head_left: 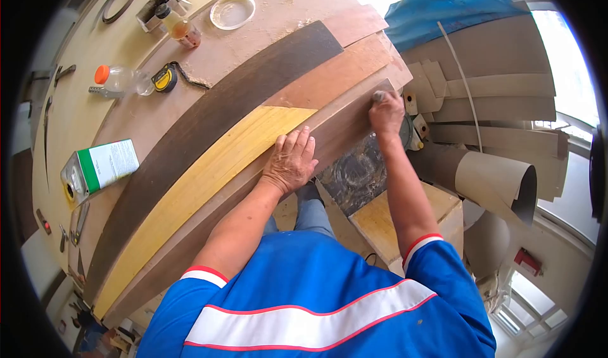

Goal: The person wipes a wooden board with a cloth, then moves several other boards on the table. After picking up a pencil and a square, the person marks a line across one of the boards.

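My left hand [290, 161] lies with its fingers spread on the near edge of a long layered wooden piece, beside its yellow strip [215, 158]. A dark brown strip [215, 108] curves along the far side, and a reddish strip [323, 79] continues beyond the yellow one. Toward the right end of the near brown board [345, 127], my right hand [386, 113] is closed around a small greyish object [380, 95], mostly hidden by the fingers.
On the bench stand a metal can [104, 166], a clear jar [117, 78], a tape measure [165, 79], a bottle [179, 27] and a white lid [232, 11]. A wooden box [405, 215] and rolled sheets [487, 174] are at the right.
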`<state>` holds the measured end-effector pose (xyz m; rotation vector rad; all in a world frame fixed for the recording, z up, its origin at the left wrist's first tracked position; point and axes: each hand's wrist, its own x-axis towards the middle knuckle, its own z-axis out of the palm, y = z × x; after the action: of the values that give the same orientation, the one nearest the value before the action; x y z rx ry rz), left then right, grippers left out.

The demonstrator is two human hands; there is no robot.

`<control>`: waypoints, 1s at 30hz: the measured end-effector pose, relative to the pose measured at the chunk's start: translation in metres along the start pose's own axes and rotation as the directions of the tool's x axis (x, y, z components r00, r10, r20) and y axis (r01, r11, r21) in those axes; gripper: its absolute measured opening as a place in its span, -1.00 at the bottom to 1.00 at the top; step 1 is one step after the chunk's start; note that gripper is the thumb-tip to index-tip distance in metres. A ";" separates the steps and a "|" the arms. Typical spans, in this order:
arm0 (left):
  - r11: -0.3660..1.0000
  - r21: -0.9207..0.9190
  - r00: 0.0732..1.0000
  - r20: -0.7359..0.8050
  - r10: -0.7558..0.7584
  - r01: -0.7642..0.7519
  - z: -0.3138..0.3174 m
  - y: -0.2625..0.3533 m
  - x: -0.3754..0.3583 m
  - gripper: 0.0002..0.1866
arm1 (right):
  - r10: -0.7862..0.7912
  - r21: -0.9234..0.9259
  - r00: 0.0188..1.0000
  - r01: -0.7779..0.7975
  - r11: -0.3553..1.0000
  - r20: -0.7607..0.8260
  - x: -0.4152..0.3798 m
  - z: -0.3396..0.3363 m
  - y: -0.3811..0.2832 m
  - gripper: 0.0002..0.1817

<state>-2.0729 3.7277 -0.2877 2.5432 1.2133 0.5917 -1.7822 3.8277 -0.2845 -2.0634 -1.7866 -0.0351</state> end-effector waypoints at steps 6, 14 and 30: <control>1.000 0.017 1.000 0.001 -0.002 0.002 -0.002 -0.001 0.001 -0.29 | -0.048 0.035 0.999 0.048 0.998 0.000 -0.049 -0.002 -0.031 -0.92; 0.999 0.022 0.999 0.008 -0.032 0.032 -0.001 0.001 -0.002 -0.28 | 0.028 -0.124 1.000 -0.027 0.992 0.012 -0.003 0.003 0.003 -0.91; 0.999 0.036 0.999 0.016 -0.031 0.030 0.003 0.004 -0.001 -0.27 | -0.172 0.089 0.985 0.171 0.981 0.006 -0.041 -0.004 -0.032 -0.93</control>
<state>-2.0695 3.7244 -0.2889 2.5492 1.2660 0.5462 -1.8193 3.7910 -0.2835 -1.8488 -1.9347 0.0083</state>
